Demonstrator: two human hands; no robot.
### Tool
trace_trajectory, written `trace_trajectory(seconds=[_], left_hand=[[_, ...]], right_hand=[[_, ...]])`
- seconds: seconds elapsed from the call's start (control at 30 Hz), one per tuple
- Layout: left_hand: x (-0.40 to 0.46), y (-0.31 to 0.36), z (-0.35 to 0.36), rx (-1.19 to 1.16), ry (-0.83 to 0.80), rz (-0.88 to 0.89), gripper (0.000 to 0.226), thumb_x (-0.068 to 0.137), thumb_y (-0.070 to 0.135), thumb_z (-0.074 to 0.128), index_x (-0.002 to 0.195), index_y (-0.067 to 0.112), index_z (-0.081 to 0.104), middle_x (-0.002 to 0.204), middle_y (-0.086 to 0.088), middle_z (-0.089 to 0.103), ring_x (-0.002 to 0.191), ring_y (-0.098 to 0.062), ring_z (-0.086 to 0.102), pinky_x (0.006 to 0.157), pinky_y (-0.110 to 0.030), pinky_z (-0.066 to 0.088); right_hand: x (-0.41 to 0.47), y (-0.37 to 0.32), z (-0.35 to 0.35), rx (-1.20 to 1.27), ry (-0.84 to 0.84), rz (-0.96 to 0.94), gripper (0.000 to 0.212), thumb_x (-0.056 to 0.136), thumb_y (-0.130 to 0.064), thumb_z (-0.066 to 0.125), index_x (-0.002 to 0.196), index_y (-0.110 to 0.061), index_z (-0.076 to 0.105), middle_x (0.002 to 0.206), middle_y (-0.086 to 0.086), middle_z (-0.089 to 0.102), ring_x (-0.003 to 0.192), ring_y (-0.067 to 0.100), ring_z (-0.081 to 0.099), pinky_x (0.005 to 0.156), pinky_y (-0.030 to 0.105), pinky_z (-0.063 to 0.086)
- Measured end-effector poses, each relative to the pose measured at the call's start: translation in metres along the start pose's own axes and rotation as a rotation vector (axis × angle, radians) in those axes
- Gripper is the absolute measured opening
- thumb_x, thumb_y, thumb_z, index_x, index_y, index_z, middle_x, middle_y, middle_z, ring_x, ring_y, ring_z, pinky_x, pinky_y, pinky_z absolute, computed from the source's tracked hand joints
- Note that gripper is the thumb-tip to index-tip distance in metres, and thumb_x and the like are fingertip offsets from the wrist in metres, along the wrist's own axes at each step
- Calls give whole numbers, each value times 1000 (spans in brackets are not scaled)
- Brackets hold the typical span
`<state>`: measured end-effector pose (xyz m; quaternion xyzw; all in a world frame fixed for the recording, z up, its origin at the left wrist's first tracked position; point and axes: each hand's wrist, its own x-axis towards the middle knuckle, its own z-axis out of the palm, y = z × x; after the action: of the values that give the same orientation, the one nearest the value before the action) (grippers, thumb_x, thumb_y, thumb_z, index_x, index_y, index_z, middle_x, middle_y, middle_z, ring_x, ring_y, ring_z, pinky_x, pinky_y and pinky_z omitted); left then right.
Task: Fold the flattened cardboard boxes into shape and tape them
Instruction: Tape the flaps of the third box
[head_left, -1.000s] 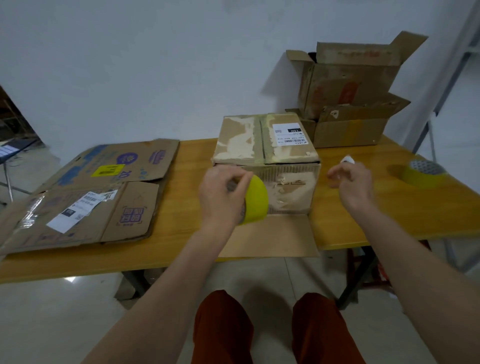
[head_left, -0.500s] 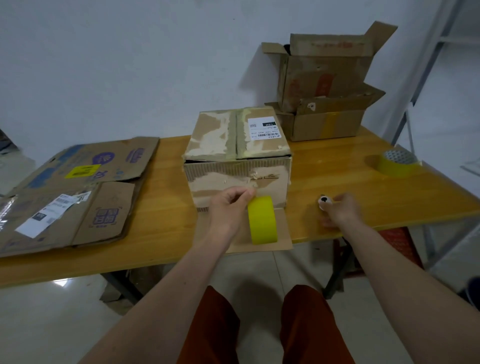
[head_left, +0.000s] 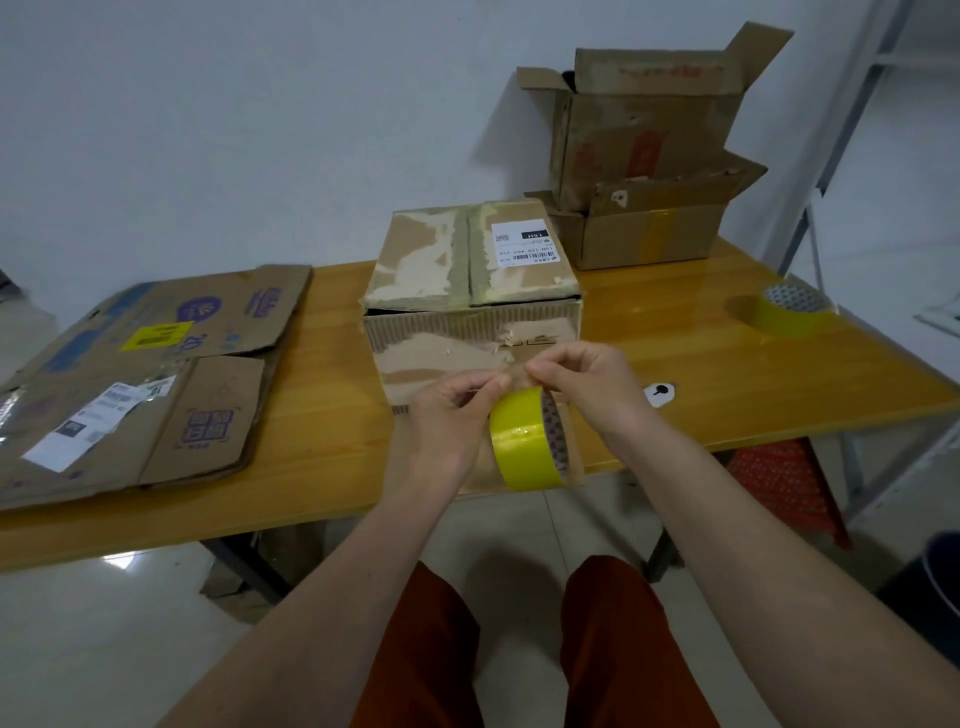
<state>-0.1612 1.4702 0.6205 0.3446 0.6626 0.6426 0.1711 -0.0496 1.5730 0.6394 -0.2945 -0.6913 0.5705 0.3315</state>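
Note:
A folded cardboard box (head_left: 470, 291) with a white label stands mid-table, one flap lying flat toward me. In front of it my left hand (head_left: 447, 421) grips a yellow tape roll (head_left: 524, 441) held upright on its edge. My right hand (head_left: 587, 384) pinches at the top of the roll with thumb and fingertips, close to my left thumb. Flattened cardboard boxes (head_left: 140, 374) lie in a pile at the left of the wooden table (head_left: 322, 467).
A second yellow tape roll (head_left: 787, 312) lies at the table's right side. A small white object with a black mark (head_left: 658, 394) sits right of my right hand. Two open boxes (head_left: 644, 156) are stacked at the back right. A metal frame stands at the far right.
My right hand put the small white object down on the table and came left to the tape roll. My left hand lowered the roll in front of the box.

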Motion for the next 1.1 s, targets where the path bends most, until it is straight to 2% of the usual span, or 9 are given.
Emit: trace_trajectory(seconds=[0.13,0.27,0.37,0.47,0.53,0.77,0.87,1.0,1.1], left_hand=[[3,3,-18,460,-119,30,7,84,42,71,87,39,77,85,16,72,83,-7,67,81,-38,55],[15,12,-39,819,-179,-133,69,74,66,67,118,13,68,108,-2,70,100,-17,63,83,-32,50],[20,28,-43,609,-188,42,67,70,38,84,129,15,61,127,2,62,118,-12,57,102,-31,45],[24,40,-40,452,-336,122,21,71,14,85,88,20,75,84,11,71,81,2,66,77,-15,51],[24,41,-38,425,-355,179,19,72,8,83,72,24,73,66,18,66,62,8,61,62,-8,46],[22,38,-28,458,-137,390,4,81,13,76,81,17,75,70,16,64,64,0,60,66,-17,51],[23,44,-30,239,3,240,17,85,10,72,73,22,68,69,8,68,69,-12,68,68,-26,58],[26,52,-33,-113,122,47,16,88,3,66,77,15,67,67,5,71,70,-12,70,68,-28,59],[26,48,-25,-209,207,-32,14,88,4,67,77,12,68,73,-6,71,73,-21,70,69,-33,59]], right_hand=[[-3,5,13,-100,-26,-167,12,85,0,65,74,-6,67,69,4,66,67,13,61,70,29,52],[-3,9,16,-225,-34,-276,17,85,-4,65,72,-14,66,71,0,66,70,13,61,70,33,50],[-4,3,18,-231,-114,-322,23,86,-4,65,71,-22,64,72,-1,66,69,11,61,68,30,50],[-7,-1,22,-233,-117,-344,19,86,-4,65,75,-20,66,76,5,67,72,14,61,68,33,49],[-9,-4,21,-239,-117,-338,10,87,-6,65,80,-12,68,79,8,67,75,19,62,70,34,50],[-16,-10,17,78,4,-204,21,93,-7,57,112,-15,62,97,3,72,88,12,70,72,26,55],[-12,-7,1,328,62,-44,38,96,-3,51,128,-22,45,110,4,70,97,16,69,73,25,55],[-14,7,-7,240,-215,58,52,82,15,60,128,-9,52,118,12,65,105,26,65,80,29,57],[-17,4,13,216,-166,55,68,74,5,75,130,-20,46,117,3,64,102,13,66,80,24,56]])
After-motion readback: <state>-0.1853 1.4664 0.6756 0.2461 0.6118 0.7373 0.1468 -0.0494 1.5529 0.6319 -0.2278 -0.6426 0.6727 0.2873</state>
